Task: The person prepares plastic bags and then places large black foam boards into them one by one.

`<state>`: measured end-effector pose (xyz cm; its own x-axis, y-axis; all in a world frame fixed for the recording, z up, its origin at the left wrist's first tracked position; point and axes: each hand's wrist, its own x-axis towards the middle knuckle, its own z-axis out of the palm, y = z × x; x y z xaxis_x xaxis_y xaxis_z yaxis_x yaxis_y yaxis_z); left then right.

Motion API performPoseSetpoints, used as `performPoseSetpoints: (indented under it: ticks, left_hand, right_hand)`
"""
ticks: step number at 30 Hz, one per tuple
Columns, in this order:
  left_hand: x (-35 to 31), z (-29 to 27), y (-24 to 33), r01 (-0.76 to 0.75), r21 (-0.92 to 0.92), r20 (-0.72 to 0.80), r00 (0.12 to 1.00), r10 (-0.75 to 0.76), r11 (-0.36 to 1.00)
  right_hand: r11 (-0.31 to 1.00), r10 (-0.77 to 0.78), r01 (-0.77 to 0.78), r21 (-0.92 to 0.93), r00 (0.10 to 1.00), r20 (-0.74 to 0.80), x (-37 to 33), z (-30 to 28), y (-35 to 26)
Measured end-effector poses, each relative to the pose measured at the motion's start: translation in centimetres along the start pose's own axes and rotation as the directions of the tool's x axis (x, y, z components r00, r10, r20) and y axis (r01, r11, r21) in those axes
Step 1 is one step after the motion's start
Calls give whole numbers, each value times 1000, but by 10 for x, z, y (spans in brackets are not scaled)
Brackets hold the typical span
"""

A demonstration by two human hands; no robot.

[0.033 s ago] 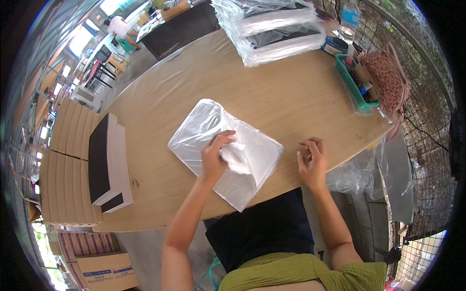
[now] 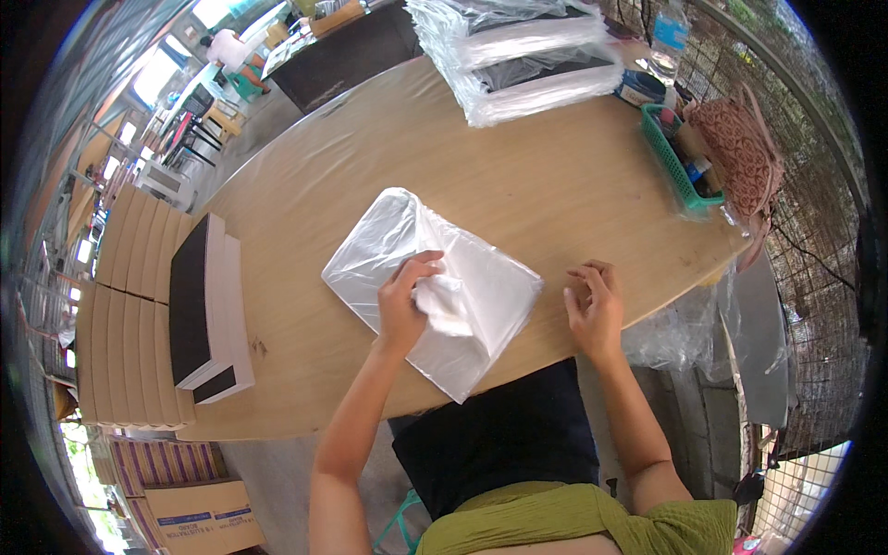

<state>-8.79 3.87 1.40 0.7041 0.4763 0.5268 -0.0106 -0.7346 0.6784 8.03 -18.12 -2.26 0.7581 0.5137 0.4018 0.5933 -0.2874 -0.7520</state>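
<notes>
A flat white item in glossy clear plastic wrap point(image 2: 370, 242) lies at an angle on the table, one corner close to the front edge. On top of it my left hand point(image 2: 404, 298) grips a crumpled white cloth point(image 2: 446, 301), pressed against the plastic. My right hand point(image 2: 595, 305) rests on the bare table to the right of the wrapped item, apart from it. Its fingers are loosely curled and spread a little, with nothing between them.
On the wooden table point(image 2: 518, 176), plastic-wrapped packs point(image 2: 546, 88) are stacked at the back. A green basket point(image 2: 680, 166), a patterned bag point(image 2: 735, 148) and a bottle point(image 2: 668, 42) stand far right. Black-and-white stacked items point(image 2: 215, 310) and brown boxes point(image 2: 129, 356) line the left.
My left hand has shifted slightly left with the cloth over the plastic. My right hand stays in place.
</notes>
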Motion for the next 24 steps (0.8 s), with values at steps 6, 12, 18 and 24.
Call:
performPoseSetpoints:
  ticks: [6,12,18,24]
  left_hand:
    - [-66,-50,-6,55,-160,-318,942,-104,986]
    - [-164,-92,5,255,47,-617,768,-173,966]
    - [-249,-95,35,124,-815,-488,378,-787,566]
    - [-252,-113,48,65,-953,-256,344,-903,295]
  right_hand:
    - [955,-9,79,-287,971,237,11,34,-43]
    - [911,118,29,-411,937,328,18,52,-55]
    - [898,102,56,-436,938,331,16,55,-57]
    - [918,32,118,-378,929,368,34,76,-56]
